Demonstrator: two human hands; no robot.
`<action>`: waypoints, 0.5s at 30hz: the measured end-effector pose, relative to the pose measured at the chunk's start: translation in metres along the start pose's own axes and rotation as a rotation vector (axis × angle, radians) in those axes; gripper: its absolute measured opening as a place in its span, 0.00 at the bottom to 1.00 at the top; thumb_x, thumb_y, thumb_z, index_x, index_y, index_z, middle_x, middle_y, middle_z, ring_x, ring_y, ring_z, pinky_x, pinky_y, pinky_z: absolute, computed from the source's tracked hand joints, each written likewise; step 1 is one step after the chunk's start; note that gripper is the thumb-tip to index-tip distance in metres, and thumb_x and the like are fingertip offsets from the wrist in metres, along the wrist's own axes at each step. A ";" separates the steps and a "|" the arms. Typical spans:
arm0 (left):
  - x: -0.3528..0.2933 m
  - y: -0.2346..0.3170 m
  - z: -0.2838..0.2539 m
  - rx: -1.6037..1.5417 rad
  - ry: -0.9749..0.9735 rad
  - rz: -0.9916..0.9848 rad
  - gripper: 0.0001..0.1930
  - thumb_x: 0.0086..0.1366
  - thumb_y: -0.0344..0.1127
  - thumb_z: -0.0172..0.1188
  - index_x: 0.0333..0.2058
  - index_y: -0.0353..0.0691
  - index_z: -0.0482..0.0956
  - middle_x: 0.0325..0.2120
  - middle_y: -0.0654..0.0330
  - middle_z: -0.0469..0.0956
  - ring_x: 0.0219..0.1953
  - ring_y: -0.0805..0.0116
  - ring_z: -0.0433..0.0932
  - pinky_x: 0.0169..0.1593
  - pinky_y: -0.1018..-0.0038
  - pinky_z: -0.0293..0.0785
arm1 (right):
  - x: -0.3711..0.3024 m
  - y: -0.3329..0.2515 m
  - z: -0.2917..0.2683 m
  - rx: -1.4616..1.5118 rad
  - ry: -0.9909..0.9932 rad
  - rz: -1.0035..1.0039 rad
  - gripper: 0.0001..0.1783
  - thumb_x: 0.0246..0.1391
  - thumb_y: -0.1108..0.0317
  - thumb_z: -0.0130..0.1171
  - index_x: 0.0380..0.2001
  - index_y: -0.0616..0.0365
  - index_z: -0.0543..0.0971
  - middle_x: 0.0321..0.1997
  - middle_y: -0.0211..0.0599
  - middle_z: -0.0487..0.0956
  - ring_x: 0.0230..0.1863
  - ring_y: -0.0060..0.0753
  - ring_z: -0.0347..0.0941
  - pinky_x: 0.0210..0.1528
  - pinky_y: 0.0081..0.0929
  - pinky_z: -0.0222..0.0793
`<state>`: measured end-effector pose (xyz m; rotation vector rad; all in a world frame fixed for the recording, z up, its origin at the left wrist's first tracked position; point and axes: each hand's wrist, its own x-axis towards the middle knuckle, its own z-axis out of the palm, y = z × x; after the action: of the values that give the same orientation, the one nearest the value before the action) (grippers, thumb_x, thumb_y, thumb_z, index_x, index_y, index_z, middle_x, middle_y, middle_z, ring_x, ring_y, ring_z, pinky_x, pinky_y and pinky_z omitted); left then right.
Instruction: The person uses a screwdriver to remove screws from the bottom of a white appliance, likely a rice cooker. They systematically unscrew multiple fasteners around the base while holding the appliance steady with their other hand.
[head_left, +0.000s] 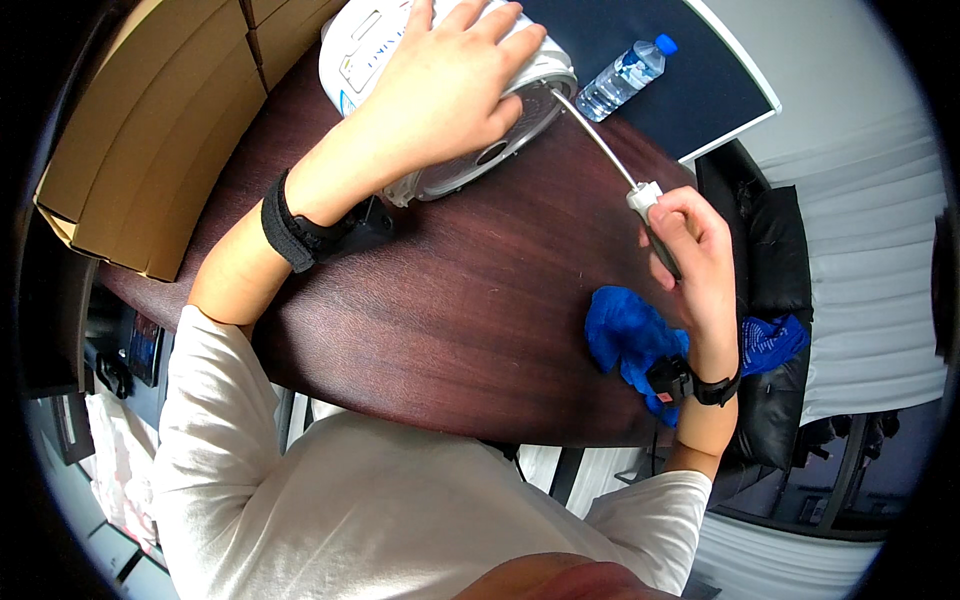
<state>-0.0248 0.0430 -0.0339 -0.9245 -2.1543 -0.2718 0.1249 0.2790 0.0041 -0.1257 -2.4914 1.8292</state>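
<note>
A white rounded appliance (357, 62), shaped like a rice cooker, lies tilted on its side on the dark brown table (430, 330). Its round end, with a dark centre, faces towards me and to the right. My left hand (450, 85) rests across its side, fingers spread and thumb near the rim; some fingertips are cut off by the upper edge. In my right hand (695, 250) is a screwdriver (607, 152) with a long metal shaft and a grey-and-white handle. The shaft's tip meets the rim of the round end; the exact contact spot is too small to make out.
A water bottle (628, 78) with a blue cap lies beyond the appliance, by a dark white-edged board (690, 60). Cardboard boxes (150, 130) line the left side. A crumpled blue cloth (630, 335) lies under my right wrist. Black seating (780, 250) is at the right.
</note>
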 end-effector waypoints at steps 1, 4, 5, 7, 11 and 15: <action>0.000 0.000 0.000 0.000 -0.001 0.000 0.30 0.56 0.38 0.59 0.59 0.43 0.68 0.60 0.53 0.66 0.65 0.52 0.60 0.64 0.44 0.53 | 0.000 0.000 0.000 -0.005 -0.001 0.006 0.06 0.63 0.70 0.54 0.34 0.61 0.74 0.23 0.30 0.74 0.13 0.10 0.58 0.12 0.12 0.48; 0.000 0.000 0.000 -0.006 -0.003 -0.001 0.30 0.56 0.38 0.59 0.59 0.43 0.68 0.60 0.52 0.66 0.65 0.52 0.60 0.64 0.43 0.53 | 0.000 -0.004 0.001 -0.026 0.002 0.025 0.06 0.63 0.70 0.54 0.34 0.61 0.74 0.23 0.30 0.74 0.13 0.10 0.58 0.13 0.12 0.48; 0.000 0.000 0.000 -0.010 -0.004 -0.001 0.30 0.56 0.38 0.59 0.59 0.43 0.68 0.60 0.52 0.66 0.65 0.52 0.60 0.64 0.43 0.53 | 0.000 -0.005 0.001 -0.034 0.006 0.032 0.06 0.63 0.70 0.54 0.34 0.61 0.74 0.23 0.30 0.74 0.13 0.10 0.58 0.13 0.12 0.48; 0.001 0.001 0.000 -0.012 -0.001 -0.002 0.30 0.56 0.38 0.59 0.59 0.43 0.68 0.60 0.52 0.66 0.65 0.52 0.60 0.64 0.43 0.53 | 0.000 -0.005 0.000 -0.053 0.007 0.020 0.06 0.63 0.70 0.54 0.34 0.61 0.74 0.23 0.30 0.74 0.13 0.10 0.59 0.13 0.12 0.49; 0.000 0.001 0.001 -0.004 0.004 -0.003 0.30 0.56 0.38 0.59 0.59 0.44 0.68 0.60 0.52 0.66 0.65 0.52 0.60 0.64 0.43 0.53 | 0.005 -0.003 -0.004 -0.100 -0.018 -0.021 0.05 0.63 0.71 0.55 0.33 0.61 0.74 0.23 0.30 0.74 0.13 0.10 0.59 0.13 0.12 0.49; 0.000 0.000 0.001 -0.008 0.008 0.000 0.30 0.55 0.38 0.59 0.58 0.44 0.68 0.60 0.52 0.66 0.65 0.52 0.60 0.64 0.43 0.53 | 0.007 -0.008 -0.010 -0.204 -0.039 0.006 0.05 0.59 0.72 0.59 0.34 0.61 0.75 0.24 0.29 0.75 0.18 0.11 0.64 0.18 0.12 0.55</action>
<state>-0.0251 0.0432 -0.0345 -0.9264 -2.1478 -0.2835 0.1186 0.2862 0.0148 -0.1054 -2.7018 1.5897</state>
